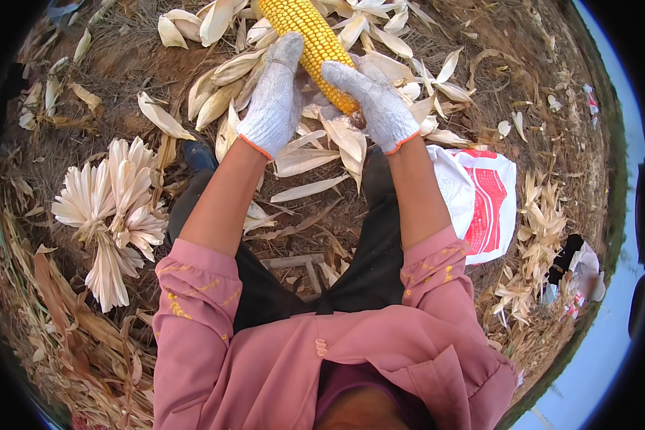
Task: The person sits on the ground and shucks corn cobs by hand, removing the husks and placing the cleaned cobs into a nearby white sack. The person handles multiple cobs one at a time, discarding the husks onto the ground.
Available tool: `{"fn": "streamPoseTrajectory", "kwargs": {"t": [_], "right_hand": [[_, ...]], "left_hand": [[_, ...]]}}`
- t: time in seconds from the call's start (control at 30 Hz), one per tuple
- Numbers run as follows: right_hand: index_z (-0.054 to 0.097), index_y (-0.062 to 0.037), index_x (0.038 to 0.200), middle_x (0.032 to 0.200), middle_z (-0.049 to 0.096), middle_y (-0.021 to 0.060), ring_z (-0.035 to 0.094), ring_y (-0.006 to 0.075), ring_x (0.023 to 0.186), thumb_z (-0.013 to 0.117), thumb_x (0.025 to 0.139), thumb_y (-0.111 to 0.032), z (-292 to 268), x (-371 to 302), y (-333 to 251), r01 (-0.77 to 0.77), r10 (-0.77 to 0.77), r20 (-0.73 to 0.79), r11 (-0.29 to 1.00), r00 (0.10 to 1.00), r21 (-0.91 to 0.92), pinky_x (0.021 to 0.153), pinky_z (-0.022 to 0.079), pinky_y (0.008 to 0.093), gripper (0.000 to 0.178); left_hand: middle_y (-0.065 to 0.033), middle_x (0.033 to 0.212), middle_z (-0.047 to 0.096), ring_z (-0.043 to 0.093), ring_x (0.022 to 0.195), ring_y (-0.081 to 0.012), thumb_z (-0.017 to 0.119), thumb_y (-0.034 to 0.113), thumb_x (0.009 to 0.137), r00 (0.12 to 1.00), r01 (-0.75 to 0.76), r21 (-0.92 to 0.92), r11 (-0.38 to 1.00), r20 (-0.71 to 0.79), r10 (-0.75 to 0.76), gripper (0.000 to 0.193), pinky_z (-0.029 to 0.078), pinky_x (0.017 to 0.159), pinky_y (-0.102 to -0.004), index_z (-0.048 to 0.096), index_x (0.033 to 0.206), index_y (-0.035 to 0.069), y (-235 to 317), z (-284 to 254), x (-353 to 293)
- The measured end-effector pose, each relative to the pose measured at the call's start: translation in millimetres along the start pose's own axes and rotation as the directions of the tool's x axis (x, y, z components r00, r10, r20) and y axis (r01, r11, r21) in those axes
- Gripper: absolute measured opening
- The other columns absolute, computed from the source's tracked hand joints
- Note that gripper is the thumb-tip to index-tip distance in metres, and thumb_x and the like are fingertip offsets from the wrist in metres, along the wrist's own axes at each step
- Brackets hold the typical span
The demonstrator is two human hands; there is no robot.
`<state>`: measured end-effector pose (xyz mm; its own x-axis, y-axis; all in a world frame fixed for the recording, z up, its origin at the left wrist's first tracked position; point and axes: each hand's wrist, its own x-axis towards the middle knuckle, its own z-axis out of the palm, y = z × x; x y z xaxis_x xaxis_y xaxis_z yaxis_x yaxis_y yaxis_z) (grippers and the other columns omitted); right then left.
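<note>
A bare yellow ear of corn (309,44) slants across the top of the view, its lower end toward me. My left hand (276,93), in a white knit glove with an orange cuff, closes on the ear's left side. My right hand (377,100), gloved alike, wraps the lower right side near the brownish stalk end, thumb lying over the kernels. The far fingers of both hands are hidden behind the ear. Pale loose husks (344,143) lie on the ground just below and around the hands.
Bundled pale husks (111,204) lie at the left. A white and red woven sack (491,204) rests beside my right knee. Dry stalks (72,315) cover the lower left ground. More husks (541,229) and a whitish bag (586,272) lie farther right.
</note>
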<state>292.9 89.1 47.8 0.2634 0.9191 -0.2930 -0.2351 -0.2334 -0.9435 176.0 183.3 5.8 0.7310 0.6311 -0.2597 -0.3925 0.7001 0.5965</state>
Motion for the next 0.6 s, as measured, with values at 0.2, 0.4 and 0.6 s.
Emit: {"fn": "streamPoseTrajectory", "kwargs": {"t": [0.2, 0.4, 0.6], "right_hand": [[0.051, -0.0001, 0.121, 0.096, 0.065, 0.0081, 0.065, 0.0137, 0.076, 0.062, 0.088, -0.028, -13.5, -8.8, -7.7, 0.074, -0.038, -0.122, 0.950, 0.992, 0.304, 0.059, 0.056, 0.0238, 0.045], [0.047, 0.0034, 0.122, 0.099, 0.063, 0.0152, 0.064, 0.0170, 0.076, 0.060, 0.090, -0.031, -40.0, -14.8, -15.5, 0.221, -0.124, -0.277, 0.909, 0.953, 0.353, 0.061, 0.056, 0.0238, 0.049], [0.050, 0.0015, 0.119, 0.094, 0.062, 0.0124, 0.061, 0.0140, 0.070, 0.060, 0.091, -0.029, -90.8, -87.9, 14.2, 0.074, 0.003, -0.504, 0.988, 0.864, 0.133, 0.056, 0.052, 0.0210, 0.042]], "left_hand": [[0.0004, 0.083, 0.061, 0.057, 0.069, -0.0069, 0.056, 0.027, 0.091, 0.916, 0.185, 0.770, 0.611, 0.090, -0.392, 0.031, 0.044, 0.051, -0.0187, 0.056, 0.113, 0.006, 19.1, 28.6, -25.8], [-0.0128, 0.078, 0.064, 0.063, 0.073, -0.0317, 0.058, 0.020, 0.081, 0.877, -0.474, 0.868, -0.146, 0.450, -0.170, 0.016, 0.051, 0.065, -0.0411, 0.063, 0.088, 0.007, -16.4, -7.3, -30.8], [-0.0139, 0.104, 0.059, 0.062, 0.093, -0.0327, 0.052, 0.012, 0.083, 0.834, -0.552, 0.735, -0.394, 0.491, -0.251, 0.032, 0.050, 0.075, -0.0432, 0.057, 0.114, 0.014, -26.5, -3.0, -33.3]]}}
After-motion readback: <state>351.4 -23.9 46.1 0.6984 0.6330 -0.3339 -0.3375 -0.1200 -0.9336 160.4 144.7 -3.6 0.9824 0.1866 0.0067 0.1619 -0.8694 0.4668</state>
